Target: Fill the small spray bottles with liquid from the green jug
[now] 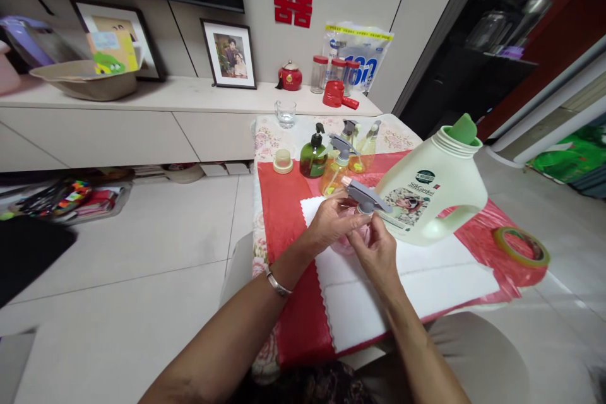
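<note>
- Bare forearms (227, 327) are lying nearest my remote view.
- Left hand (331, 226) is curling nearly closed around a pink translucent spray bottle (341, 245); right hand (376, 252) is pinching beneath its grey plastic trigger head (367, 196).
- Beneath it, a white scalloped sheet (426, 271) is covering red plastic (296, 265).
- Beyond, I'm seeing a pale-green plastic jug (440, 170).

The pink spray bottle (344, 245) has a grey trigger head (367, 195). The jug (449, 180) is pale green; the tablecloth (266, 140) shows pink flowers on white. 3 jars (317, 79) have red lids (320, 59).
</note>
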A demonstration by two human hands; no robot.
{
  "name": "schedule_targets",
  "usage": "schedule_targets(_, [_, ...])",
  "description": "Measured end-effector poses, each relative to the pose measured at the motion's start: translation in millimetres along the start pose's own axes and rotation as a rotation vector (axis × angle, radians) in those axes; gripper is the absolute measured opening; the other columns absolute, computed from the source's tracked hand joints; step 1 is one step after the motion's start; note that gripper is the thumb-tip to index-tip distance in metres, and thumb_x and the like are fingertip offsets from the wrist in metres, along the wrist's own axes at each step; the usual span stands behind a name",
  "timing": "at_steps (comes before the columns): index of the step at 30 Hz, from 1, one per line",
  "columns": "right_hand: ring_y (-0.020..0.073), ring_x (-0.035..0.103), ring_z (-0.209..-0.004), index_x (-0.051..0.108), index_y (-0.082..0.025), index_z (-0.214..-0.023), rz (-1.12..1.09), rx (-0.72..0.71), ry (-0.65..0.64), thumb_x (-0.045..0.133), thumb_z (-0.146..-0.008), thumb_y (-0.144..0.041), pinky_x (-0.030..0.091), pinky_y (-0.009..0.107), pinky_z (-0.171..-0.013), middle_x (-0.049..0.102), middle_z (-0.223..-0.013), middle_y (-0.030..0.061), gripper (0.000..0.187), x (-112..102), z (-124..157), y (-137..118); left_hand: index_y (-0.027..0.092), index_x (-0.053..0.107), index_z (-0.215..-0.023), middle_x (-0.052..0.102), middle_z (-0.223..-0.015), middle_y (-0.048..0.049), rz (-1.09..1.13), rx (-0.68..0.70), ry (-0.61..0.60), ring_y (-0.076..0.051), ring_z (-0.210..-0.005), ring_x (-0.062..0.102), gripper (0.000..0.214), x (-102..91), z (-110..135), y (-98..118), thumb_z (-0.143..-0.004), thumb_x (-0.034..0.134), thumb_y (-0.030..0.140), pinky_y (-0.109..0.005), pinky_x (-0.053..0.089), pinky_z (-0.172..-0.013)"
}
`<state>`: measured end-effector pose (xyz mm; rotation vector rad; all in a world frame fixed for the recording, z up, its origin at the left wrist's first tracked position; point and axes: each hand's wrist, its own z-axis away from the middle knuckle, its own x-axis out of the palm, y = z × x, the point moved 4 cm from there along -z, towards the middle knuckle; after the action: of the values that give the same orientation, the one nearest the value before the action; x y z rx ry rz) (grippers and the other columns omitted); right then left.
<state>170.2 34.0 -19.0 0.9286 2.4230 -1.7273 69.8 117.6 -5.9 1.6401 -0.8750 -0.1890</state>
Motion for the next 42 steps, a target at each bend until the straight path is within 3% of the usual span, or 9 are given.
schedule_targets(6, [0.0245, 0.059, -0.115, 0.061, -0.020, -0.123, -0.177, 0.038, -0.122, 0.075, -0.082, -0.045, 0.049, 0.040, -0.101, 0.064, -0.119, 0.0085, 0.050, -8.8, -2.4, -4.1, 0.015, 0.071, -0.096, 0.071, -0.107, -0.0091, -0.084, -0.032, 0.111, -0.023, -0.102, 0.066, 0.041, -2.4, 4.9, 0.0, -0.068, 0.085, 0.041, -0.035, 0.050, -0.093])
schedule_targets(8, [0.0249, 0.059, -0.118, 0.062, -0.021, -0.125, -0.271, 0.044, -0.141, 0.069, -0.087, -0.050, 0.049, 0.042, -0.103, 0.064, -0.123, 0.0086, 0.048, -13.4, -4.8, -3.2, 0.014, 0.071, -0.096, 0.071, -0.108, -0.0098, -0.123, -0.038, 0.119, -0.024, -0.103, 0.065, 0.041, -2.9, 5.9, -0.9, -0.069, 0.084, 0.043, -0.035, 0.049, -0.094])
schedule_targets(12, [0.0234, 0.060, -0.117, 0.064, -0.022, -0.126, -0.372, 0.068, -0.055, 0.057, -0.097, -0.049, 0.048, 0.045, -0.105, 0.064, -0.125, 0.0085, 0.040, -15.9, -10.9, 6.7, 0.014, 0.070, -0.098, 0.070, -0.106, -0.0094, -0.164, -0.081, 0.135, -0.024, -0.104, 0.064, 0.046, -5.3, 7.4, -3.9, -0.069, 0.083, 0.048, -0.036, 0.048, -0.094])
schedule_targets(17, [0.0249, 0.061, -0.116, 0.070, -0.021, -0.118, -0.377, 0.079, 0.013, 0.066, -0.091, -0.047, 0.047, 0.047, -0.105, 0.066, -0.120, 0.0083, 0.038, -9.9, -16.2, 9.5, 0.014, 0.069, -0.093, 0.068, -0.102, -0.0074, -0.077, -0.088, 0.117, -0.023, -0.101, 0.064, 0.049, -2.1, 11.8, 0.3, -0.070, 0.083, 0.055, -0.035, 0.048, -0.093])
schedule_targets(22, [0.0245, 0.058, -0.120, 0.068, -0.019, -0.115, -0.333, 0.062, 0.142, 0.074, -0.084, -0.044, 0.043, 0.047, -0.111, 0.064, -0.122, 0.0092, 0.041, -8.1, -14.0, -4.4, 0.017, 0.065, -0.106, 0.067, -0.114, -0.0082, -0.030, -0.036, 0.111, -0.024, -0.110, 0.062, 0.043, 6.6, 18.1, 1.7, -0.085, 0.069, 0.055, -0.035, 0.047, -0.098])
schedule_targets(25, [0.0223, 0.061, -0.111, 0.065, -0.017, -0.113, -0.324, 0.065, 0.230, 0.076, -0.081, -0.044, 0.047, 0.044, -0.105, 0.064, -0.118, 0.0104, 0.043, -2.2, -10.8, -12.2, 0.019, 0.059, -0.108, 0.066, -0.113, -0.0083, 0.009, 0.054, 0.153, -0.023, -0.110, 0.061, 0.042, 8.5, 19.1, 1.1, -0.087, 0.066, 0.055, -0.035, 0.047, -0.097])
schedule_targets(28, [0.0196, 0.063, -0.100, 0.061, -0.016, -0.111, -0.322, 0.078, 0.294, 0.078, -0.078, -0.044, 0.053, 0.039, -0.094, 0.065, -0.110, 0.0099, 0.046, 3.0, -8.7, -16.1, 0.020, 0.060, -0.099, 0.066, -0.107, -0.0071, -0.044, 0.104, 0.198, -0.023, -0.106, 0.061, 0.036, 7.6, 18.7, 0.2, -0.088, 0.064, 0.054, -0.035, 0.047, -0.095])
schedule_targets(34, [0.0199, 0.061, -0.105, 0.061, -0.016, -0.110, -0.322, 0.090, 0.246, 0.078, -0.079, -0.044, 0.050, 0.039, -0.099, 0.063, -0.110, 0.0088, 0.045, 2.3, -9.8, -14.2, 0.020, 0.063, -0.092, 0.066, -0.100, -0.0058, -0.141, 0.092, 0.253, -0.023, -0.102, 0.062, 0.030, 5.5, 18.3, -1.4, -0.088, 0.063, 0.049, -0.035, 0.047, -0.095])
schedule_targets(42, [0.0199, 0.060, -0.104, 0.063, -0.016, -0.109, -0.319, 0.108, 0.255, 0.082, -0.074, -0.041, 0.049, 0.039, -0.098, 0.062, -0.112, 0.0087, 0.047, 3.8, -11.7, -17.6, 0.019, 0.063, -0.101, 0.067, -0.107, -0.0080, -0.073, 0.030, 0.247, -0.024, -0.106, 0.063, 0.039, 2.9, 21.5, -12.7, -0.085, 0.065, 0.055, -0.036, 0.048, -0.096])
